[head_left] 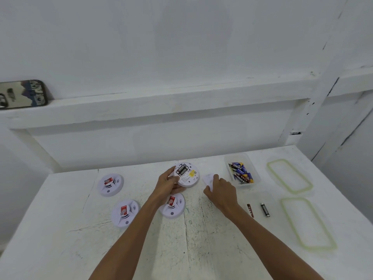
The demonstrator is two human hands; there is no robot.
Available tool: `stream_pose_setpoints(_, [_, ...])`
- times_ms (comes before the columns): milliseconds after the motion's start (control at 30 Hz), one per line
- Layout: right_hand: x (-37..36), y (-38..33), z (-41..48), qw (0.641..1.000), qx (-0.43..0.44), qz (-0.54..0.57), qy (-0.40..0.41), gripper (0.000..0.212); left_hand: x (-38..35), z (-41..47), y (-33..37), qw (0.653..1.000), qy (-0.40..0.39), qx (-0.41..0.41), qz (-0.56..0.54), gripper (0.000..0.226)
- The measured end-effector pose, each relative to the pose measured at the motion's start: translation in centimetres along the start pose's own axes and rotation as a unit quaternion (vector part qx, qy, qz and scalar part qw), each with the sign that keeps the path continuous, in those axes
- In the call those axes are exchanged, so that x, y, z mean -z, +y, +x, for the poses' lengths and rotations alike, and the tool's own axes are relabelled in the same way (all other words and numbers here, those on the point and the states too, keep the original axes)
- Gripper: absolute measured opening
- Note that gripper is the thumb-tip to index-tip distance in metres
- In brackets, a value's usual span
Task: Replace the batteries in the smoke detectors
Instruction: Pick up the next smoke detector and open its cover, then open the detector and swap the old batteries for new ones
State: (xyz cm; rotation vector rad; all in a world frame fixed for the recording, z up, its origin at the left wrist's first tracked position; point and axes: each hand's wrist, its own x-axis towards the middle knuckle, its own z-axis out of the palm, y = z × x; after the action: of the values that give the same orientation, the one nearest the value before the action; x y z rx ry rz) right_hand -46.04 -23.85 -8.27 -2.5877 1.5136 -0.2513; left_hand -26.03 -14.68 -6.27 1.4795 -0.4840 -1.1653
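Right of centre, a clear plastic tub with rounded corners holds a jumble of blue-and-gold and black-and-red batteries. Further right lie two clear flat lids with pale green seal rims, and just left of the lower one are two loose batteries. At mid-frame the left hand curls around the rim of a round white smoke detector, back side up, with black cells in its open bay. The right hand pinches a small white cover beside it. Three more detectors with red labels rest on the scuffed white desk.
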Motion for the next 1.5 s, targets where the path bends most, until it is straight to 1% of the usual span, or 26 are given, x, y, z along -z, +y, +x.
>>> stream_pose_setpoints(133, [-0.8, -0.4, -0.3, 0.998, 0.006, -0.048, -0.043, 0.042, 0.0, -0.6, 0.0, 1.0, -0.015, 0.005, 0.004, 0.054])
stream_pose_setpoints(200, [-1.1, -0.5, -0.3, 0.997, -0.001, -0.046, -0.057, 0.04, -0.1, -0.7, -0.2, 1.0, -0.022, 0.007, 0.015, 0.053])
stream_pose_setpoints(267, [-1.1, -0.5, -0.2, 0.998, -0.005, -0.033, -0.051, 0.037, -0.3, -0.7, -0.4, 0.999, -0.026, 0.011, 0.019, 0.053])
stream_pose_setpoints(333, [-0.8, -0.6, 0.2, 1.0, -0.016, 0.013, -0.021, 0.034, -0.5, -0.7, -0.5, 0.999, -0.026, 0.009, 0.018, 0.052])
stream_pose_setpoints(400, [-0.3, -0.8, 0.6, 0.996, -0.02, 0.082, 0.015, 0.032, -0.7, -0.7, -0.5, 1.0, -0.026, 0.005, 0.016, 0.05])
stream_pose_setpoints(567, [1.7, -2.2, 1.7, 0.967, 0.002, 0.25, 0.055, 0.026, -1.4, -0.6, -0.6, 0.999, -0.036, 0.009, 0.008, 0.049])
stream_pose_setpoints(667, [2.1, -3.1, 2.0, 0.951, 0.015, 0.302, 0.063, 0.02, -2.1, -0.6, -0.6, 0.999, -0.045, 0.009, 0.004, 0.048])
stream_pose_setpoints(867, [1.7, -3.4, 2.3, 0.946, 0.011, 0.321, 0.041, 0.02, -2.8, -1.0, -0.9, 0.998, -0.057, 0.005, -0.009, 0.049])
stream_pose_setpoints(1033, [1.5, -2.9, 2.2, 0.944, -0.017, 0.33, 0.023, 0.02, -3.1, -1.1, -1.2, 0.998, -0.056, 0.001, -0.01, 0.053])
stream_pose_setpoints(1233, [1.7, -2.9, 2.4, 0.946, -0.024, 0.321, 0.035, 0.019, -3.6, -1.2, -1.4, 0.998, -0.056, -0.008, -0.026, 0.056])
stream_pose_setpoints(1333, [2.1, -2.9, 2.6, 0.95, -0.013, 0.31, 0.043, 0.016, -3.8, -1.2, -1.3, 0.998, -0.053, -0.014, -0.037, 0.055])
stream_pose_setpoints(1400, [2.2, -2.9, 2.9, 0.954, -0.014, 0.298, 0.035, 0.014, -3.9, -1.2, -1.3, 0.998, -0.057, -0.017, -0.035, 0.057])
stream_pose_setpoints(1500, [2.2, -2.5, 3.5, 0.96, -0.027, 0.28, 0.01, 0.018, -3.9, -1.5, -1.3, 0.998, -0.062, -0.018, -0.023, 0.059])
